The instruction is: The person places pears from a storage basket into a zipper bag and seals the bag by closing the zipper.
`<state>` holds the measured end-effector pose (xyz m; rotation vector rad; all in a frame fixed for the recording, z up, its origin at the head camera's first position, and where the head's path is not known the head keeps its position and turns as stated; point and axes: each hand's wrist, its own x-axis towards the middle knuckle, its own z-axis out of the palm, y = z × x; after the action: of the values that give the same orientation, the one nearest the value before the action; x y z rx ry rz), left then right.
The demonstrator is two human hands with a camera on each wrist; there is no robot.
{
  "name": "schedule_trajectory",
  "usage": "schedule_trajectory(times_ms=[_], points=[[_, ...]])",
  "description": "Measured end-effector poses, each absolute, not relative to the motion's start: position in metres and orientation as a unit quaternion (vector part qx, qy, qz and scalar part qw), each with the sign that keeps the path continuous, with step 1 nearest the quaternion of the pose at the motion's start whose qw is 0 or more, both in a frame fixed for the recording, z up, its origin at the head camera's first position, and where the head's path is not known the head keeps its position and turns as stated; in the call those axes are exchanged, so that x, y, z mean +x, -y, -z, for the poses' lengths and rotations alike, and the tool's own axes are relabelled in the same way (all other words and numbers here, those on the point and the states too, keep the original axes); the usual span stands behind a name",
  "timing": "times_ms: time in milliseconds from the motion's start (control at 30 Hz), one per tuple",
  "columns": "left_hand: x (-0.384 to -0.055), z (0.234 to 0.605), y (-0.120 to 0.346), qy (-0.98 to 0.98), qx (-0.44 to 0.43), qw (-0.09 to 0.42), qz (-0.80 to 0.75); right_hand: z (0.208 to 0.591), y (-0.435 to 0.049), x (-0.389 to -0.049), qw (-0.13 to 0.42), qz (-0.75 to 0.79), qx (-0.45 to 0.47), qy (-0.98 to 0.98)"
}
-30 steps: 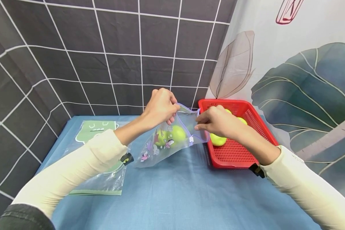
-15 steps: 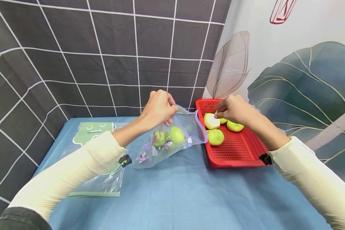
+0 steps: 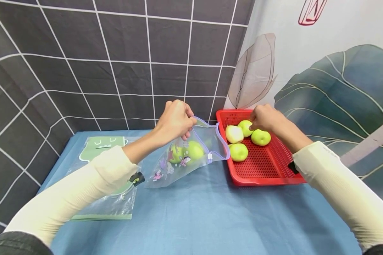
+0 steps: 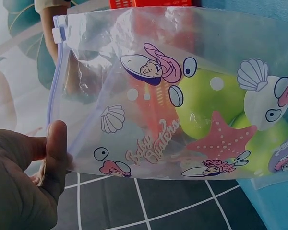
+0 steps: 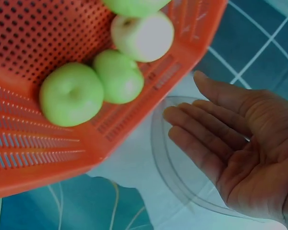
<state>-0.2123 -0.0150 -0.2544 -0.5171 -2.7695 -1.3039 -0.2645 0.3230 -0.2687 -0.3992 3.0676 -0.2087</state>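
Observation:
My left hand [image 3: 177, 119] pinches the rim of a clear zip bag [image 3: 175, 173] between thumb and fingers, its purple-edged mouth spread toward the right. Green apples [image 4: 201, 103] lie inside the bag, behind its printed starfish and shells in the left wrist view. My right hand [image 3: 268, 118], holding nothing, hovers above the back of a red plastic basket [image 3: 265, 173]. Its fingers are gently bent and the palm is bare in the right wrist view. Several green apples [image 3: 238, 152] sit in the basket toward its left and back, one [image 5: 143, 37] paler than the others.
A flat clear bag with a green cartoon print [image 3: 99, 147] lies at the left, partly under my left forearm. The blue cloth [image 3: 191, 219] covers the table. A dark grid-patterned curtain [image 3: 124, 78] hangs behind, and a leaf-print curtain [image 3: 332, 95] borders the basket.
My right hand has left the bag's mouth and moved right over the basket, uncovering the apples there. The left hand keeps its grip on the bag.

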Motion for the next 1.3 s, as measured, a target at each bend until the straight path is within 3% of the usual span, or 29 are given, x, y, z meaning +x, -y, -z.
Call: schedule_trajectory(times_ms=[200,433,467,633,900,1133,1300], points=[[-0.212,0.252,0.016,0.894,-0.166,0.02,0.417,0.276,-0.333,-0.281,0.046,0.029,-0.121,-0.991],[-0.21,0.249,0.015,0.894,-0.163,0.015,0.417,0.286,-0.342,-0.294,0.118,-0.026,-0.106,-0.987],[-0.21,0.249,0.014,0.894,-0.163,0.014,0.417,0.3,-0.358,-0.312,0.13,-0.025,-0.116,-0.984],[-0.21,0.249,0.014,0.891,-0.164,0.013,0.424,0.314,-0.37,-0.332,0.169,-0.035,-0.096,-0.98],[-0.211,0.251,0.015,0.884,-0.166,0.01,0.437,0.337,-0.383,-0.356,0.19,-0.055,-0.063,-0.978],[-0.209,0.253,0.013,0.879,-0.164,0.001,0.447,0.385,-0.413,-0.4,0.198,-0.097,-0.092,-0.971],[-0.208,0.254,0.011,0.877,-0.159,-0.005,0.453,0.398,-0.425,-0.419,0.195,-0.103,-0.106,-0.97]])
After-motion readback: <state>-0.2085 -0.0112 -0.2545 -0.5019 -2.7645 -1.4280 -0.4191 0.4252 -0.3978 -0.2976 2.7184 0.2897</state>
